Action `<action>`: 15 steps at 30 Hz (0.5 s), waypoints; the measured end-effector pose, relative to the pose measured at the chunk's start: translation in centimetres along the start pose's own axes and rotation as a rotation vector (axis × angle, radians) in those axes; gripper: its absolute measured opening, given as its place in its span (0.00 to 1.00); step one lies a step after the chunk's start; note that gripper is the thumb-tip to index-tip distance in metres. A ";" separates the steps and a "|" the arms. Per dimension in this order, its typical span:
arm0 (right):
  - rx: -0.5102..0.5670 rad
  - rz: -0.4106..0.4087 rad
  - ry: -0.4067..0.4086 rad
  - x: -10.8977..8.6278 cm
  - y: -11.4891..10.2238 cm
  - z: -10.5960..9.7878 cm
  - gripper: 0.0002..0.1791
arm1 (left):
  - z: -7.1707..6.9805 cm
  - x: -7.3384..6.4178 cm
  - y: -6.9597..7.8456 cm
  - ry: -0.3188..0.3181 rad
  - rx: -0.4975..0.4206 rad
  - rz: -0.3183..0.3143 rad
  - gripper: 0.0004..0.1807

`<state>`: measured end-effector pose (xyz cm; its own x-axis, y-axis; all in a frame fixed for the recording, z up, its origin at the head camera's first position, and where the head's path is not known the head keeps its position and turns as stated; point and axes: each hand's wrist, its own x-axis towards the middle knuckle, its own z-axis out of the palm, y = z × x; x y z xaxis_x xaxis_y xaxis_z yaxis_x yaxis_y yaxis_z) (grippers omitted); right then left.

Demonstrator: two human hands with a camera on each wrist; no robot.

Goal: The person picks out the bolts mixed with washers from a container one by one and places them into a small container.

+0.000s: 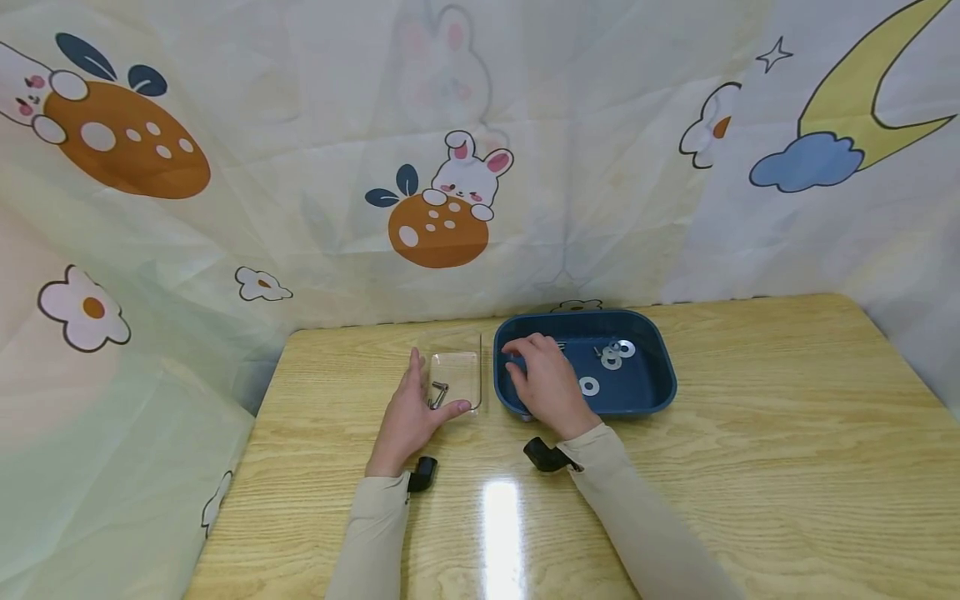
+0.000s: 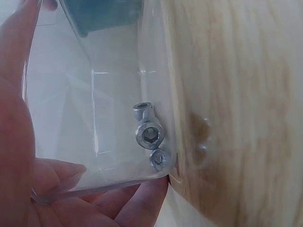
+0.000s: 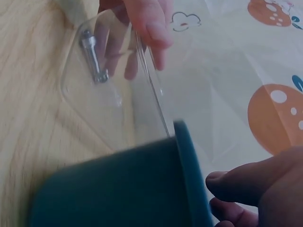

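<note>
My left hand (image 1: 407, 419) holds a clear plastic box (image 1: 462, 372), with its fingers along the left side and the thumb along the near edge. Several silver socket-head screws (image 2: 150, 135) lie inside the box, near one corner. My right hand (image 1: 553, 389) is over the left part of a dark blue tray (image 1: 663, 371), its thumb and fingers bent and apart. No object shows between those fingers in the right wrist view. Flat silver washers (image 1: 589, 386) and a few small metal parts lie on the tray floor.
Box and tray stand side by side near the far edge of a wooden table (image 1: 780, 433). A cloth (image 1: 322, 167) printed with rabbits and flowers hangs behind the table and on the left. Both wrists carry a black device (image 1: 546, 456).
</note>
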<state>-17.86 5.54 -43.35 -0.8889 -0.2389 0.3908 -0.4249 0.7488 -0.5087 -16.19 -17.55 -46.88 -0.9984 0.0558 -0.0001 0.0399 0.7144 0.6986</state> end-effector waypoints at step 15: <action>-0.020 0.035 -0.027 0.1 2.0 -0.6 0.11 | 0.0 0.0 0.1 -0.012 0.014 -0.016 0.69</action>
<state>-18.73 7.41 -43.86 -0.9076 -0.2287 0.3520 -0.3901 0.7693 -0.5059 -16.20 -17.51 -46.78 -0.9984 0.0521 -0.0198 0.0242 0.7250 0.6883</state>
